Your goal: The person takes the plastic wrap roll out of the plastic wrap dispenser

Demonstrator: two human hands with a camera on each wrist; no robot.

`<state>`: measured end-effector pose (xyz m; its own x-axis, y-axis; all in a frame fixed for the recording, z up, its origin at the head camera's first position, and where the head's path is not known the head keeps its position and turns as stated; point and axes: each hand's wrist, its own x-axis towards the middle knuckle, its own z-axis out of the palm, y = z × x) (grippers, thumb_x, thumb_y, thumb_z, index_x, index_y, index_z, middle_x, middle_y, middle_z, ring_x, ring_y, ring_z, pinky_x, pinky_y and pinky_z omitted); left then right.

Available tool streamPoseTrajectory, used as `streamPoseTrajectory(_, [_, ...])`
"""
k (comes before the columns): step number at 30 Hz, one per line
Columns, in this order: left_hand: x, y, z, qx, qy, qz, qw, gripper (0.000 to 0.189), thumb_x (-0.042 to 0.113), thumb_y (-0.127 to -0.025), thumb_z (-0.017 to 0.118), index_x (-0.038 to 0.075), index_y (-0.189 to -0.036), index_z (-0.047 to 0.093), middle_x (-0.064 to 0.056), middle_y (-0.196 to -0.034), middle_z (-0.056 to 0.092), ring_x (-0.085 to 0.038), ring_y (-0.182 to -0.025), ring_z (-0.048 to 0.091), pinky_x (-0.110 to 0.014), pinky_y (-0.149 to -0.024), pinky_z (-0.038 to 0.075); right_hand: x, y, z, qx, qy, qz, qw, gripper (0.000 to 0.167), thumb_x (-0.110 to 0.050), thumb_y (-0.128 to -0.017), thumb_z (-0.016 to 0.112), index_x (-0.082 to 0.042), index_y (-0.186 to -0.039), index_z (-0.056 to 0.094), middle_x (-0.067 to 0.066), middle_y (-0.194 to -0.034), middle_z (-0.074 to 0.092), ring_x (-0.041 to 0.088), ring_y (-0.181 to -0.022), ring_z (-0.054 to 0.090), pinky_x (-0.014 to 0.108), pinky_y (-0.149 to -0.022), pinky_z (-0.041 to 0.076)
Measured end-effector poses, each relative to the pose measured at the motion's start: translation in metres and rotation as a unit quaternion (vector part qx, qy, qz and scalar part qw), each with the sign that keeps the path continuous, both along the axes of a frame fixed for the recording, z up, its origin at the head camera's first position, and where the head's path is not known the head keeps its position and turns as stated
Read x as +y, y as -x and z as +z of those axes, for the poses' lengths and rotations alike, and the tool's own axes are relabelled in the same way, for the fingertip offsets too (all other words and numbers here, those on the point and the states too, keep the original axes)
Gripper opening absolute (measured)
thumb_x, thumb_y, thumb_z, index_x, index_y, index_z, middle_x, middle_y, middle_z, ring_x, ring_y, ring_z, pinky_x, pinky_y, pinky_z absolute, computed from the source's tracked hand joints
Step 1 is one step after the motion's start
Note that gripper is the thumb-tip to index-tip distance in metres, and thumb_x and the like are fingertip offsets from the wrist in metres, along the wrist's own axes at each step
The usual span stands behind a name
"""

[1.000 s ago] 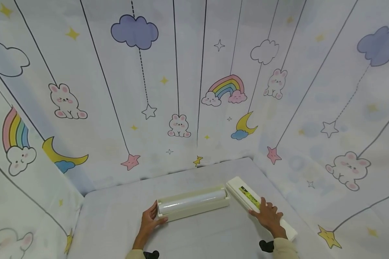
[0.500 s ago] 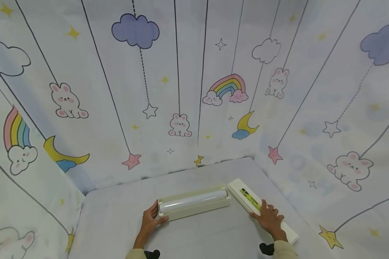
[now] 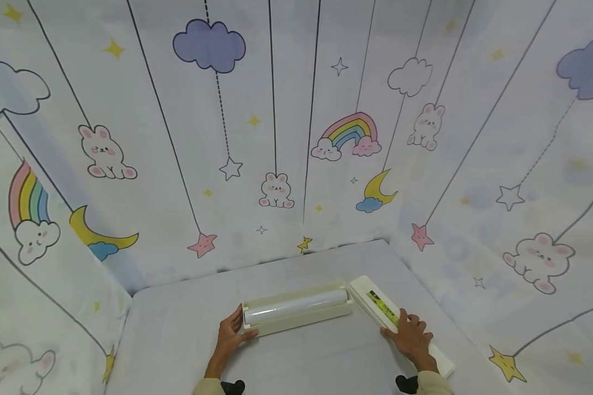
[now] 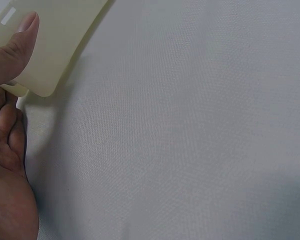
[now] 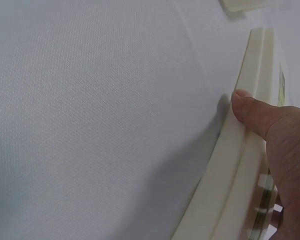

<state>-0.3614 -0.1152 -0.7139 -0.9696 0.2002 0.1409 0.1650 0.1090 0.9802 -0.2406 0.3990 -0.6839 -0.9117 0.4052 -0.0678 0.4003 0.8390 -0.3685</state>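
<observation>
A long cream dispenser box (image 3: 306, 322) lies slightly aslant on the white-covered table, with a shiny roll of cling film (image 3: 296, 306) inside it. My left hand (image 3: 231, 336) grips the box's left end, thumb at the front and fingers round the far side. In the left wrist view the thumb presses the box wall (image 4: 65, 40). To the right, my right hand (image 3: 411, 339) holds a long cream lid (image 3: 363, 286) with a green-yellow label, its far end close to the box's right end. In the right wrist view the thumb lies along the lid's side (image 5: 230, 155).
The white cloth tabletop (image 3: 321, 362) runs up to a wall sheet (image 3: 237, 208) printed with clouds, bunnies and stars, which also stands along both sides. A corner of a cream thing (image 5: 242, 4) shows at the top of the right wrist view.
The lid and my right hand have moved slightly toward me. My left hand keeps its grip on the box, which stays in place. The head view has shifted a little.
</observation>
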Motion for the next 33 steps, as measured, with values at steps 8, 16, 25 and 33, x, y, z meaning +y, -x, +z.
streamPoseTrajectory(8, [-0.006, -0.002, -0.003, 0.03, -0.007, 0.012, 0.9995, 0.099, 0.002, -0.077, 0.097, -0.017, -0.158, 0.042, -0.036, -0.162, 0.046, -0.051, -0.149, 0.052, -0.023, -0.119, 0.049, -0.007, 0.006, 0.002, -0.001, 0.0, 0.005, 1.0, 0.101, -0.051, -0.096, 0.079, 0.012, -0.158, 0.029, 0.05, -0.142, 0.04, 0.068, -0.127, 0.04, 0.084, -0.097, 0.038])
streamPoseTrajectory(16, [-0.007, 0.01, -0.019, 0.006, -0.051, -0.008, 0.9986, 0.108, 0.011, -0.074, 0.101, -0.013, -0.16, 0.041, -0.031, -0.166, 0.042, -0.016, -0.149, 0.053, -0.003, -0.11, 0.042, -0.004, 0.003, 0.009, -0.032, 0.0, 0.01, 0.9994, 0.11, -0.062, -0.093, 0.076, 0.016, -0.155, 0.028, 0.052, -0.139, 0.039, 0.068, -0.122, 0.042, 0.081, -0.094, 0.039])
streamPoseTrajectory(25, [-0.009, 0.011, -0.007, 0.027, -0.03, -0.007, 0.9992, 0.104, 0.003, -0.076, 0.098, -0.017, -0.159, 0.039, -0.035, -0.165, 0.041, -0.054, -0.153, 0.044, -0.013, -0.117, 0.045, -0.005, 0.046, 0.049, 0.074, -0.047, 0.087, 0.9924, 0.102, -0.059, -0.096, 0.076, 0.013, -0.157, 0.038, 0.047, -0.146, 0.048, 0.073, -0.127, 0.048, 0.084, -0.09, 0.044])
streamPoseTrajectory(33, [-0.006, 0.013, -0.014, 0.07, -0.031, -0.026, 0.9967, 0.102, 0.002, -0.077, 0.097, -0.021, -0.157, 0.039, -0.043, -0.159, 0.043, -0.052, -0.149, 0.05, -0.01, -0.114, 0.045, -0.046, 0.104, 0.096, 0.255, 0.0, 0.274, 0.9272, 0.061, -0.018, -0.088, 0.092, 0.0, -0.142, 0.069, 0.026, -0.132, 0.074, 0.049, -0.116, 0.069, 0.076, -0.092, 0.053])
